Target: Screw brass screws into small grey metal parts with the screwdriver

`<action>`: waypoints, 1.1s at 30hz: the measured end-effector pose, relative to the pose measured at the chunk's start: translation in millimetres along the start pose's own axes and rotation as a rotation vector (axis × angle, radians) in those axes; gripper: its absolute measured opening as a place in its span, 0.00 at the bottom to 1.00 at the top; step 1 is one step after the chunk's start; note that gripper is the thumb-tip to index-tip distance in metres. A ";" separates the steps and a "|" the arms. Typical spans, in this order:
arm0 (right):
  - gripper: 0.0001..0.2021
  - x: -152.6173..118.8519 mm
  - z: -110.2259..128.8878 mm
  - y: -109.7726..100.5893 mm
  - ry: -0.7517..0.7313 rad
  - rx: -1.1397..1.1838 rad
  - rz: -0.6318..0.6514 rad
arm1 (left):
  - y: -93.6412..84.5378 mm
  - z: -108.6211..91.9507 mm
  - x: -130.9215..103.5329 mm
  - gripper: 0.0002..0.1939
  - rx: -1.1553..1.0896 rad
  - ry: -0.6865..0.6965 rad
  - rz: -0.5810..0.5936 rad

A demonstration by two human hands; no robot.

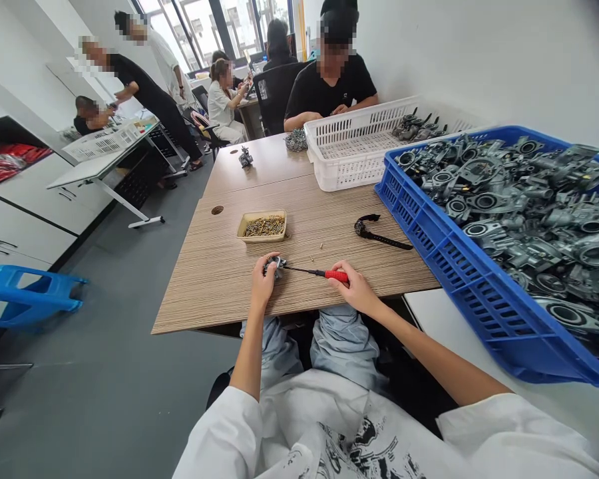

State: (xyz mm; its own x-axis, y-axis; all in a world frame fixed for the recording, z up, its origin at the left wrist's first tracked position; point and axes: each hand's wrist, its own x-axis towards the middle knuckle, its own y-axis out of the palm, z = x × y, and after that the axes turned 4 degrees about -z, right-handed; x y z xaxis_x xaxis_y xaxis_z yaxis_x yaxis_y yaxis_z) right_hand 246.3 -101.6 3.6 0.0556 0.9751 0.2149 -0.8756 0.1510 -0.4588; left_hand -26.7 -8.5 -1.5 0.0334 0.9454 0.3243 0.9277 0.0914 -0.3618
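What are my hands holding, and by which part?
Your right hand holds a screwdriver by its red handle; your left hand holds a metal part by the side away from the screwdriver.

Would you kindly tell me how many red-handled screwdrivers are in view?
1: the red-handled screwdriver is in the right hand, its shaft pointing toward the metal part in the left hand. Others may be hidden.

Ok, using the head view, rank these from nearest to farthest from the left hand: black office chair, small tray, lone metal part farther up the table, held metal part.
1. Held metal part: in the left hand itself.
2. Small tray: just ahead on the table.
3. Lone metal part: farther ahead, slightly left.
4. Black office chair: beyond the table.
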 end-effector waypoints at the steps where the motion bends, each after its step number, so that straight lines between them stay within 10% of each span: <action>1: 0.11 0.1 0.2 -0.1 -0.002 0.003 0.001 | -0.1 0.2 0.0 0.18 0.001 0.002 0.000; 33: 0.11 -0.1 -0.9 0.0 0.007 0.018 -0.001 | -0.1 5.2 0.1 0.18 -0.003 0.000 0.001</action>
State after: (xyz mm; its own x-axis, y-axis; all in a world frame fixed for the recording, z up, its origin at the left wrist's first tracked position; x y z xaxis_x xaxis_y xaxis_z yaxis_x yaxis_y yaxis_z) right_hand 246.7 -101.5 2.8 0.0603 0.9761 0.2090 -0.8839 0.1495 -0.4431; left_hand -28.7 -6.8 -6.0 0.0345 0.9455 0.3239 0.9288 0.0893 -0.3596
